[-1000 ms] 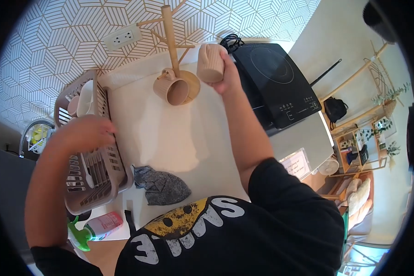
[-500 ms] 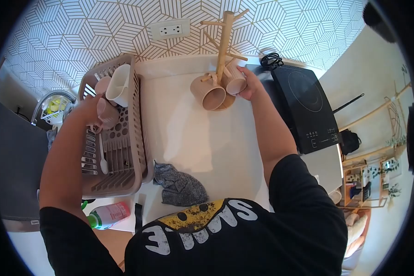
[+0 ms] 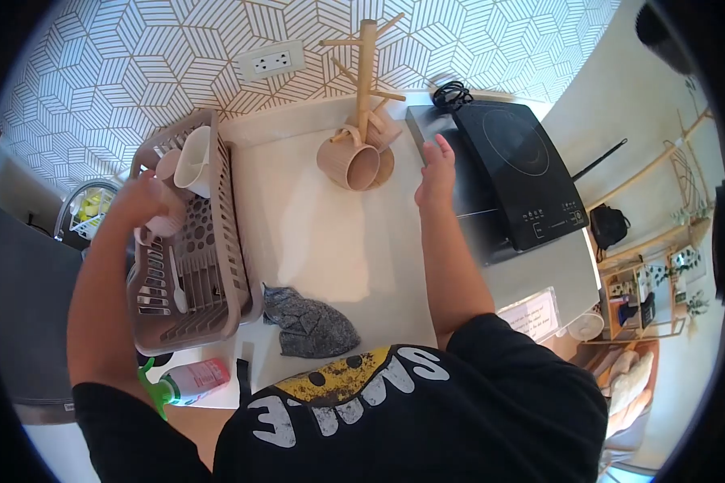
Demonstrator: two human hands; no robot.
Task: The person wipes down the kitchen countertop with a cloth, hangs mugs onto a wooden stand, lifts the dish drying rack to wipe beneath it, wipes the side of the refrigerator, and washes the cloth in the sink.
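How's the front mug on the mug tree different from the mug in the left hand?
The front mug hangs from the mug tree; the held mug is gripped by the left hand. The front mug is over the counter; the held mug, over the dish rack. The front mug's opening shows plainly; the hand partly hides the held mug. Both look ribbed.

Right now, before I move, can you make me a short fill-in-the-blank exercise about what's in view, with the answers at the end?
1. The left hand holds a mug; the right hand holds ____.
2. On the wooden stand hang ____ other mugs.
3. The spray bottle has a ____ trigger head.
4. The word printed across the black shirt is ____.

Missing words: nothing; two; green; SMILE.
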